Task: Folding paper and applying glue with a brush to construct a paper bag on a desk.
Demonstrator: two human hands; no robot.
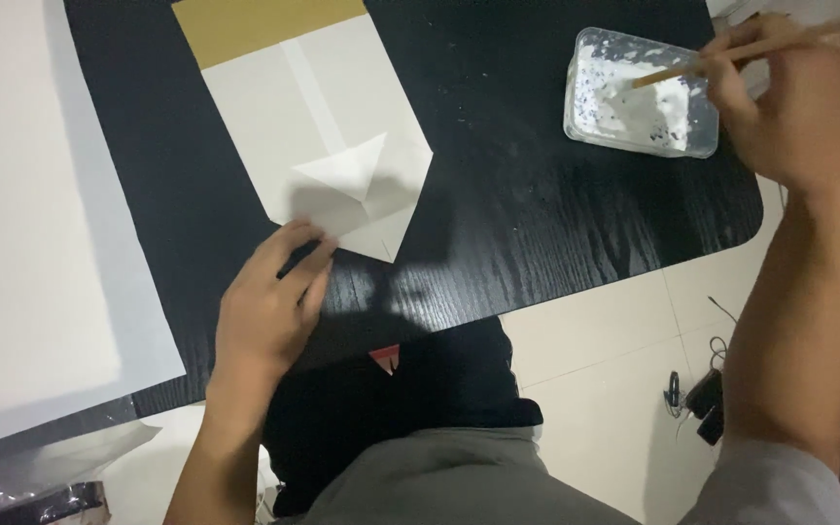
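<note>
Right grip: my right hand (794, 107) is pinched closed around a thin wooden brush handle (712, 56), held like a pen so the tip angles down into the paste; the bristles are hidden in the white.
Left grip: my left hand (269, 306) grasps nothing; its fingers (303, 248) lie flat, pressing the near edge of the folded paper so it cannot slide on the smooth tabletop.
Folded white paper (328, 146): it lies flat on the black table just beyond my left fingertips, its near corners folded in to a point, a small triangular flap (352, 170) standing slightly up in the middle.
Tan band (269, 27): across the far end of that paper, running out of the top of the view.
Paste tray (639, 92): a clear shallow plastic tub smeared with white paste, set at my right, well apart from the paper, so the brush hand reaches it without crossing the work.
Large white sheet (21, 214): laid off to my left, overhanging the table edge, out of the way.
Black table (517, 204): dark wood grain, bare between paper and tray.
</note>
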